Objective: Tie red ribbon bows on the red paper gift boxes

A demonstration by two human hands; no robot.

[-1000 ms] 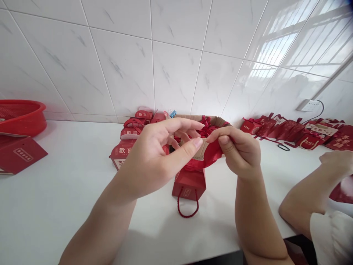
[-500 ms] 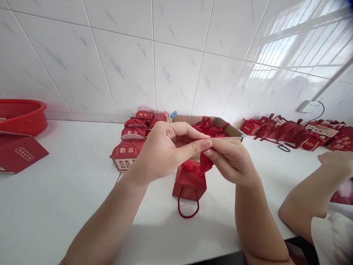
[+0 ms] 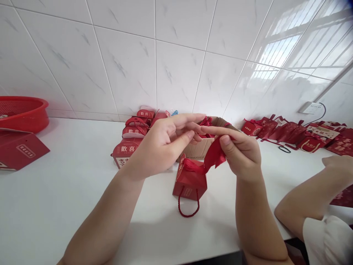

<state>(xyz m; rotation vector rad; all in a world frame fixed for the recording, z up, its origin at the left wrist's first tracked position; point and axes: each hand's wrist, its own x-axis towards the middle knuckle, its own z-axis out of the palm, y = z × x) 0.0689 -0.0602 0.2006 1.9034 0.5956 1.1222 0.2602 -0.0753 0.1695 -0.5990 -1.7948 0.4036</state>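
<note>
A small red gift box [image 3: 190, 181] with a red cord handle stands on the white counter [image 3: 68, 191] in front of me. A red ribbon [image 3: 213, 157] rises from its top. My right hand [image 3: 241, 152] pinches that ribbon between thumb and fingers, just right of the box. My left hand [image 3: 162, 143] hovers above and left of the box, fingers curled, its fingertips meeting the right hand's fingers at the ribbon. Whether the left fingers grip the ribbon is hard to see.
An open cardboard box [image 3: 201, 147] with red ribbons sits behind my hands. Finished red boxes [image 3: 129, 140] stand at its left. A red basket [image 3: 22, 112] and flat red card [image 3: 20, 149] lie far left. More red boxes [image 3: 298, 132] line the right; another person's arm [image 3: 306, 198] rests there.
My hands rose slightly and drew apart a little; the right hand pulled the ribbon up and to the right. The other person's arm shifted slightly.
</note>
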